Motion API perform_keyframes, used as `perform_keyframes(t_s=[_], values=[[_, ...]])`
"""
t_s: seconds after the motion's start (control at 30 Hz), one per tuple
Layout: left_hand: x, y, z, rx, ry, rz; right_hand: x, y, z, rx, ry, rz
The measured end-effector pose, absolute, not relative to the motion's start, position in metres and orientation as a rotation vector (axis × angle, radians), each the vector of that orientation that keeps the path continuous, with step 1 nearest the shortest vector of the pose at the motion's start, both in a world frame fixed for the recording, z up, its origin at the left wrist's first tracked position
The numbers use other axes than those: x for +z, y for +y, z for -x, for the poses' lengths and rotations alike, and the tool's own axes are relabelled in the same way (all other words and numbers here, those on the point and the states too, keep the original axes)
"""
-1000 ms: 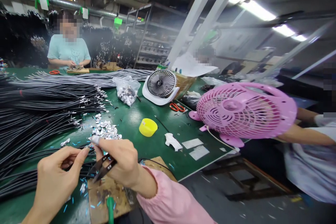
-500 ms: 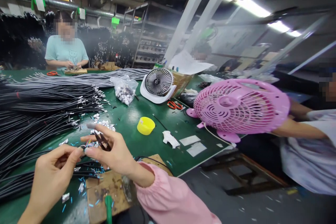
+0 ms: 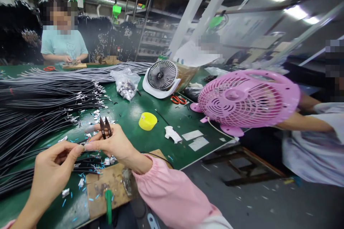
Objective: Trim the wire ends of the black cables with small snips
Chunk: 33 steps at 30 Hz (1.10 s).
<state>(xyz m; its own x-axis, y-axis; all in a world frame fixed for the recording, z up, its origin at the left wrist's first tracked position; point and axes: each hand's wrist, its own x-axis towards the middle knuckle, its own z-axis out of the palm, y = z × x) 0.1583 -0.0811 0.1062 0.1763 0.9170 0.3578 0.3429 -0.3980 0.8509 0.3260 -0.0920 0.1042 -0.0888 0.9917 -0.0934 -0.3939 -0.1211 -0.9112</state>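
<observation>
My left hand [image 3: 55, 166] pinches the end of a black cable, its thumb and index fingertip meeting those of my right hand. My right hand [image 3: 114, 143] has dark snips [image 3: 105, 128] tucked in it, the two blades pointing up and apart, while its thumb and finger pinch at the thin coloured wires by the cable end. Bundles of black cables [image 3: 48, 96] with stripped silvery ends lie to the left. Below the hands is a worn wooden board [image 3: 100, 189] with a green-handled tool [image 3: 108, 205]. Foil scraps and blue bits lie around.
A yellow cup [image 3: 147, 121], a white fan [image 3: 161, 78], red scissors [image 3: 178, 100] and a bag of parts [image 3: 126, 87] stand or lie beyond my hands. At right is a large pink fan [image 3: 242, 100], a person's arm behind it. Another person [image 3: 64, 44] sits across the table.
The snips' blades have swung from slanting down to pointing up, with my right hand turned slightly. Both hands still meet at the cable end. The camera view has shifted a little.
</observation>
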Motion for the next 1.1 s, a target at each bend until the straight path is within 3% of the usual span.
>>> perform_keyframes(t_s=[0.2,0.53,0.87,1.1], values=[[0.096,-0.077,-0.159,1.111,1.241,-1.930,0.097,-0.083,-0.331,1.489,-0.979,0.990],[0.077,-0.017,-0.083,1.077,1.594,-2.230,0.103,-0.074,-0.352,1.022,-1.207,1.086],[0.075,-0.014,-0.044,1.146,1.729,-2.315,0.123,-0.048,-0.319,1.258,-1.283,0.996],[0.101,-0.014,-0.047,1.305,1.721,-2.129,0.114,-0.052,-0.309,1.051,-1.346,1.156]])
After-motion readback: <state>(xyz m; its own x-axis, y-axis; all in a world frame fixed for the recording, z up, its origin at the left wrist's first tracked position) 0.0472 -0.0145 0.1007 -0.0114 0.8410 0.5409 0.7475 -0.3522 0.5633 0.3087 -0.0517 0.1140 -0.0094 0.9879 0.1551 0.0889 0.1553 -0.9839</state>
